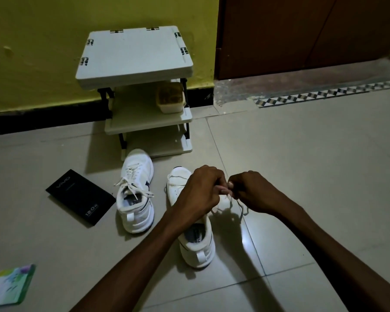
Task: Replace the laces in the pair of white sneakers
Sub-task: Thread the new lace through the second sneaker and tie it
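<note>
Two white sneakers stand on the tiled floor (313, 176), toes pointing toward a small white shelf rack (134, 55) set against the yellow wall. The far sneaker (136, 194) (laced, its bow loose and the ends splayed) sits just in front of the rack's lowest shelf. The near sneaker (197, 244) lies beside it on the right, closer to the camera, with its midfoot hidden under the hands. The left hand (200, 192) and right hand (251, 192) meet above that midfoot, fingers curled, each pinching the white lace (240, 206) at the fingertips. The lace's loose ends trail down beside the shoe. A black box (80, 197) lies flat left of the far sneaker. A green printed card (10, 283) lies at the lower left edge. A tub (170, 97) with brown contents sits on the rack's middle shelf.
</note>
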`<state>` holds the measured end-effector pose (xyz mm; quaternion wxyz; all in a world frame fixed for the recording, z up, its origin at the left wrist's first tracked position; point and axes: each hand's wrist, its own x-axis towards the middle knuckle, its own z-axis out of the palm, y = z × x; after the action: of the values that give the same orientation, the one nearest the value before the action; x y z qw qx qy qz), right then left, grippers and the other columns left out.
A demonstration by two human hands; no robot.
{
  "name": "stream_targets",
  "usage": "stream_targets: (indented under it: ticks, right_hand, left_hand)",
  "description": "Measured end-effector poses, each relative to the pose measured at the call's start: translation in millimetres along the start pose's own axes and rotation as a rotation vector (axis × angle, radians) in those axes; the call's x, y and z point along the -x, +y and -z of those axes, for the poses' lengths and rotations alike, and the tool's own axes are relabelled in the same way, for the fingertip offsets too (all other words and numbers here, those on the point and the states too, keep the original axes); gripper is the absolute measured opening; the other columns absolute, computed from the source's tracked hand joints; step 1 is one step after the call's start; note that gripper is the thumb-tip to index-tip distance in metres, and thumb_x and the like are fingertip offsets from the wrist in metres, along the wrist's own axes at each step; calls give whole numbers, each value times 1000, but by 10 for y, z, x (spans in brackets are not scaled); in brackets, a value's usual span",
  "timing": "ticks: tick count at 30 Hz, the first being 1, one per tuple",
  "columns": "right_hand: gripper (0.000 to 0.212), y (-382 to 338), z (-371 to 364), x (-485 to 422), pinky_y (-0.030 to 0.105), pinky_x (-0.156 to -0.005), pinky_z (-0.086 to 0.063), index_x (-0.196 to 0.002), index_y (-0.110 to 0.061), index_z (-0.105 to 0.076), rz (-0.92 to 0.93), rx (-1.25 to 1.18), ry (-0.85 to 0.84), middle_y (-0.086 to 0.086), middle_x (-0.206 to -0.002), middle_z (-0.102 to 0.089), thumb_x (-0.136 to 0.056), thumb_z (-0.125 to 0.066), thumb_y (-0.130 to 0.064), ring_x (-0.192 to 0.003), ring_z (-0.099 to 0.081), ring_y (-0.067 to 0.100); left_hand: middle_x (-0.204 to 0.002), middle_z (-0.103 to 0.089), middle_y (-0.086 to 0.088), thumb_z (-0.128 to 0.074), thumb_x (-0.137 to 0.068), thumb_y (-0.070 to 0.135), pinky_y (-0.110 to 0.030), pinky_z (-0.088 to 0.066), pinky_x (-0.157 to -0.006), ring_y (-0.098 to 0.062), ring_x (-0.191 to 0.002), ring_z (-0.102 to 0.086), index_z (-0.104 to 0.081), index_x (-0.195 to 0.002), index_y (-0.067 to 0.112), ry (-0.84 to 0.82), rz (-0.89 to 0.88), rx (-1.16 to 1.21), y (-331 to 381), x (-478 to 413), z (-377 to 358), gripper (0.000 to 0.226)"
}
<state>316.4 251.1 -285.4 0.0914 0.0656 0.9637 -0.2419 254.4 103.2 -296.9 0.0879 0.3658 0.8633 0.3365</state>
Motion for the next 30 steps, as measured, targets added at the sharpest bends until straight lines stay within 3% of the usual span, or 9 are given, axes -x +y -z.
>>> stream_targets:
  ticks: [2, 4, 9, 16, 20, 22, 24, 27, 30]
  right_hand:
    - [35, 48, -38, 8, 36, -63, -47, -59, -27, -51, -46, -17, 25, 1, -68, -64, -93, -51, -16, -65, -57, 17]
    - [34, 162, -92, 29, 31, -58, -42, -59, -28, -49, -117, 31, 44, -4, -64, -59, -92, -51, -18, -64, -54, 15]
    - [33, 543, -279, 115, 27, -55, -40, -60, -27, -47, -301, 121, 37, 0, -68, -61, -94, -48, -27, -68, -60, 22]
    - [28, 559, -381, 160, 29, -59, -43, -66, -24, -50, -296, 144, 21, 3, -65, -58, -94, -46, -26, -70, -56, 25]
    - [39, 371, -228, 95, 29, -60, -41, -53, -27, -44, -156, -10, 37, -6, -55, -55, -88, -53, -11, -62, -49, 17]
    - [42, 251, -120, 88, 28, -60, -40, -51, -28, -46, -108, -65, 58, -9, -52, -54, -85, -54, -5, -59, -48, 13]
    - [43, 149, -41, 92, 27, -56, -37, -50, -28, -47, -86, -76, 70, -7, -52, -54, -86, -54, -6, -54, -47, 8]
    - [44, 73, 37, 104, 27, -51, -33, -50, -29, -46, -76, -53, 70, -4, -52, -53, -91, -54, -13, -51, -46, 9]
    - [40, 51, 98, 110, 34, -58, -43, -54, -27, -51, -83, -40, 49, 8, -62, -64, -93, -53, -18, -60, -58, 22]
  left_hand:
    - [-74, -59, 8, -71, -78, 5, -10, -36, -62, -5, -71, -48, -68, -73, 16, 89, 45, -87, -71, -30, 101, 13]
    - [-74, -57, 9, -70, -77, 0, -8, -31, -55, -1, -66, -46, -66, -74, 18, 224, 154, -137, -217, -67, 246, 18]
    - [-89, -68, -6, -71, -79, 8, -28, -38, -66, -24, -91, -60, -74, -87, 13, 380, 392, -431, -586, -147, 509, 10]
    - [-103, -66, -11, -63, -81, 8, -34, -40, -82, -28, -103, -52, -70, -92, 9, 324, 394, -586, -618, -99, 426, 13]
    - [-97, -66, 0, -78, -73, 6, -12, -34, -78, -17, -99, -56, -70, -75, 15, 168, 42, -219, -249, -54, 145, 12]
    - [-94, -67, 2, -81, -70, 5, -22, -42, -82, -16, -97, -56, -66, -69, 17, 106, -75, -93, -96, -48, 11, 19]
    - [-93, -69, 4, -77, -74, 5, -34, -46, -84, -15, -97, -56, -61, -69, 20, 42, -90, -12, -13, -58, -76, 23]
    - [-86, -72, 12, -66, -84, 8, -35, -49, -84, -6, -93, -60, -55, -70, 24, -56, 6, 150, 1, -79, -133, 24]
    - [-74, -71, 12, -65, -86, 11, -30, -52, -77, 0, -82, -64, -58, -70, 19, -62, 65, 223, 14, -78, -128, 19]
